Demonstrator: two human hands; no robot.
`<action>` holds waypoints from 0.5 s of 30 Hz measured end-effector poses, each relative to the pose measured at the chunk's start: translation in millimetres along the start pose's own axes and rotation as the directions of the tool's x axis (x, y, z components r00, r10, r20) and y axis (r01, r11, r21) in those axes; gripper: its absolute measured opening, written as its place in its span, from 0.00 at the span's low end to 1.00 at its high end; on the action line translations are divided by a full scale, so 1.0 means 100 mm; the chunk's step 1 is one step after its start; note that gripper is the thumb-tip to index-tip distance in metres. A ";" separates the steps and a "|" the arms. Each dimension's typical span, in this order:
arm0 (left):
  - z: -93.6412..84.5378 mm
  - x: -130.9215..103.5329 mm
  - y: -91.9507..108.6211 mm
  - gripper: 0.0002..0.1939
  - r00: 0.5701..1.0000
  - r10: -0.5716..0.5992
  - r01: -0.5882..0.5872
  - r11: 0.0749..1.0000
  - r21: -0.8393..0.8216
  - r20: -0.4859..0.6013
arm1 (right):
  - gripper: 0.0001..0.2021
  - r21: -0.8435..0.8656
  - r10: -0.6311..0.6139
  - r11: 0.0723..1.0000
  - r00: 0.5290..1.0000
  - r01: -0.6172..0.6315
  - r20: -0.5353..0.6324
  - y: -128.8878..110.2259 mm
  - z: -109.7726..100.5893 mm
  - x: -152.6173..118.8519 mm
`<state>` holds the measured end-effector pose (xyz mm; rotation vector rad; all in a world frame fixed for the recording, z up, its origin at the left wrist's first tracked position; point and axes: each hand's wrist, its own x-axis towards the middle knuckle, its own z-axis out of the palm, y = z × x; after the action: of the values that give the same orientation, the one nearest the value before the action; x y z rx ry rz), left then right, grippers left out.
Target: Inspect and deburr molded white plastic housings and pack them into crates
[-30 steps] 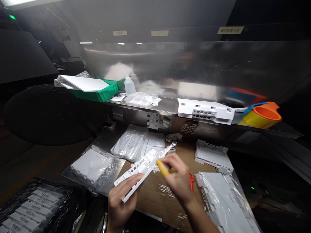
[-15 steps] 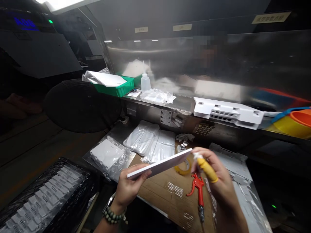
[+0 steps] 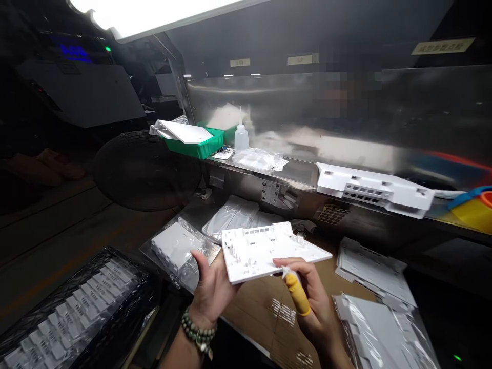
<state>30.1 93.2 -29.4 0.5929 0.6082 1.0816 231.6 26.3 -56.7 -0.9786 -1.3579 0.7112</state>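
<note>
A white plastic housing panel (image 3: 265, 253) is held tilted over the bench, its ribbed inner side with small posts facing me. My right hand (image 3: 307, 302) grips its lower right edge, fingers on the inner face. A yellow finger cot (image 3: 298, 294) covers one finger, with a bit of white material at its tip. At the panel's left edge is my left hand (image 3: 215, 289), palm up and thumb spread away from the panel. Its other fingers are partly hidden behind the panel. A beaded bracelet (image 3: 200, 330) circles the left wrist.
Bagged white parts (image 3: 179, 243) lie left, more bagged parts (image 3: 384, 328) right. A black crate (image 3: 111, 256) holds a row of white pieces. The shelf carries a green bin (image 3: 203, 148), a squeeze bottle (image 3: 241, 137) and a white housing (image 3: 374, 189). Brown cardboard (image 3: 257, 318) covers the bench.
The panel has turned from nearly edge-on to showing its inner face. My left thumb has come off it, and my right hand has moved left onto its lower edge. The view has shifted.
</note>
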 end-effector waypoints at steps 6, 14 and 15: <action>0.24 0.13 0.17 0.32 0.931 -0.354 0.309 0.892 -0.329 -0.086 | 0.06 -0.116 0.114 0.989 0.965 -0.089 0.237 -0.20 -0.05 -0.10; 0.58 0.06 0.07 0.35 0.980 -0.182 0.149 0.939 -0.309 -0.080 | 0.09 -0.405 -0.218 0.883 0.971 0.238 0.097 -0.67 0.34 0.01; 0.60 0.05 0.05 0.35 0.983 -0.151 0.115 0.948 -0.297 -0.100 | 0.09 -0.417 -0.230 0.874 0.968 0.251 0.100 -0.66 0.41 0.01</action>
<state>71.1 91.0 15.3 0.2278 0.5733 1.0599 183.5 3.6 0.2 -1.1112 -1.6851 0.2473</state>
